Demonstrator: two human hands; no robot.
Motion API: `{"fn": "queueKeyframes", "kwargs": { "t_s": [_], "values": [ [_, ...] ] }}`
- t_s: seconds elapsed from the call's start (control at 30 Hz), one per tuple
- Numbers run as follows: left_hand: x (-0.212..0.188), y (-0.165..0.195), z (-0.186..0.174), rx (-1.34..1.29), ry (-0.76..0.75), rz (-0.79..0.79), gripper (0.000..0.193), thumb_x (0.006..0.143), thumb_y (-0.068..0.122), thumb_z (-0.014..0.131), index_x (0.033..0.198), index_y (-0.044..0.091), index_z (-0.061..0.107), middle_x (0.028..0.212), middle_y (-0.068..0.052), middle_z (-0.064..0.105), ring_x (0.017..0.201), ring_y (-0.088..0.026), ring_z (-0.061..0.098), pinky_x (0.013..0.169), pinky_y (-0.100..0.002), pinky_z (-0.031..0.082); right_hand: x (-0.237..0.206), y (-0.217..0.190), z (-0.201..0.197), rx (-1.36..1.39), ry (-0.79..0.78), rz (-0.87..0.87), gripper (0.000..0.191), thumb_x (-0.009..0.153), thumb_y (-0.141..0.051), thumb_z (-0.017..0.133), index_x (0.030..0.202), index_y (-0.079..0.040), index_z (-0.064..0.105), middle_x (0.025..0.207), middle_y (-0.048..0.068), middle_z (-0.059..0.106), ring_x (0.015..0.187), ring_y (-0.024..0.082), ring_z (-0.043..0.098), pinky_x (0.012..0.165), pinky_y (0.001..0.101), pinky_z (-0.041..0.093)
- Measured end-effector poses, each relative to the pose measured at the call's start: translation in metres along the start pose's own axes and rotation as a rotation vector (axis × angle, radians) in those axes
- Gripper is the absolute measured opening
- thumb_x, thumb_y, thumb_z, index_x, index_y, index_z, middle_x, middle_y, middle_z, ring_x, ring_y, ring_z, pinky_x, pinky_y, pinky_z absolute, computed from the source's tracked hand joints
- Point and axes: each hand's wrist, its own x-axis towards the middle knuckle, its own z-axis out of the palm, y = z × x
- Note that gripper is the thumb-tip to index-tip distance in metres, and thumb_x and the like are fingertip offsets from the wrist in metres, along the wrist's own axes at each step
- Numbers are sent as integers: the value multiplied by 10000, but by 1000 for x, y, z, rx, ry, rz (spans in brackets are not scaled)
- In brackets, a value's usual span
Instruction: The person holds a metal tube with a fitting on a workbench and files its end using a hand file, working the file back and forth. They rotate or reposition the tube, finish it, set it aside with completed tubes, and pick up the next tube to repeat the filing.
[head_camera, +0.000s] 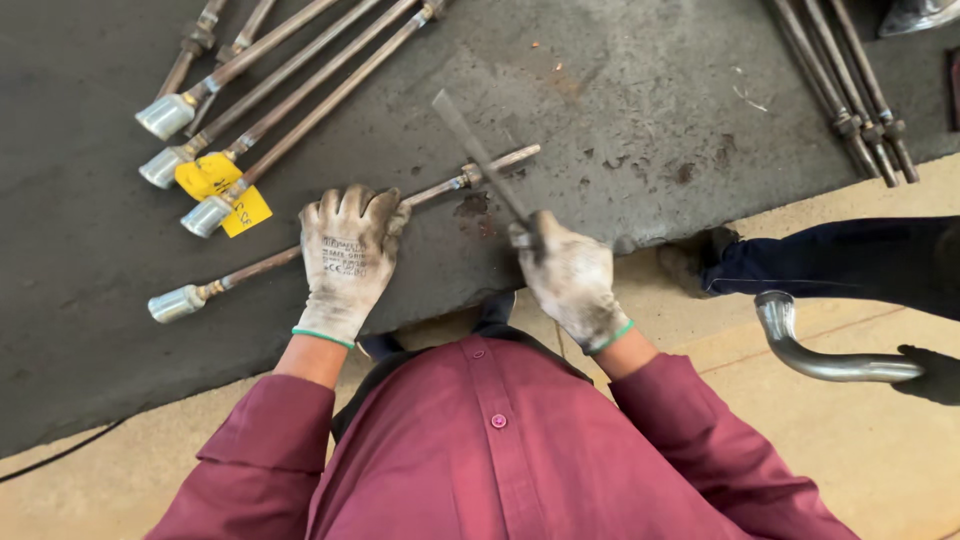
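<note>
Head view: left hand (347, 262) presses flat on rod (340, 235), right hand (572, 280) fist-grips file (480, 160)

light: even, bright, diffuse | shadows: soft, faint | glare: metal tube caps (166, 115) | blur: slight, file (480, 160)
</note>
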Motion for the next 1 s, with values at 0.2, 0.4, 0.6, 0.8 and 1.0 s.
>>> {"fn": "queueKeyframes", "kwargs": {
  "t_s": [0.2, 0.4, 0.6, 0.8, 1.0],
  "values": [
    [-1, -1, -5, 88, -97, 22, 372, 846, 273, 723, 1218, 254, 736, 1058, -15, 662, 1009, -257, 597, 869, -457, 441, 4, 1, -15, -82, -21, 99, 249, 1018, -295, 668, 894, -92, 594, 703, 152, 676, 702, 403, 675, 626, 503, 514],
    [-4, -5, -1, 97, -19, 19, 345, 873, 260, 760, 1217, 259, 736, 1109, -14, 657, 1036, -270, 583, 907, -462, 439, -9, -4, -28, 77, -38, 88, 61, 967, -172, 624, 971, -111, 622, 747, 113, 687, 706, 377, 686, 590, 474, 518],
    [-3, -8, 1, 72, -39, 16, 380, 844, 230, 763, 1223, 250, 742, 1096, -9, 645, 1025, -270, 584, 913, -459, 445, -6, -12, -17, 114, 65, -19, 31, 980, -121, 580, 1002, -123, 558, 824, 73, 709, 732, 321, 709, 611, 427, 534],
    [0, -7, 1, 90, -53, 23, 411, 837, 239, 769, 1247, 246, 733, 1068, -20, 638, 1010, -270, 584, 871, -459, 438, 3, -9, -2, -155, -77, 75, 160, 916, -241, 692, 983, -125, 605, 723, 131, 701, 677, 374, 692, 578, 499, 514],
    [-2, -6, 0, 100, -69, 30, 493, 745, 243, 776, 1236, 245, 723, 1092, -12, 640, 1019, -257, 583, 876, -460, 437, 1, -9, -3, -123, -17, -29, 148, 997, -227, 657, 972, -101, 581, 725, 141, 683, 679, 385, 682, 581, 505, 515]
  ]
}}
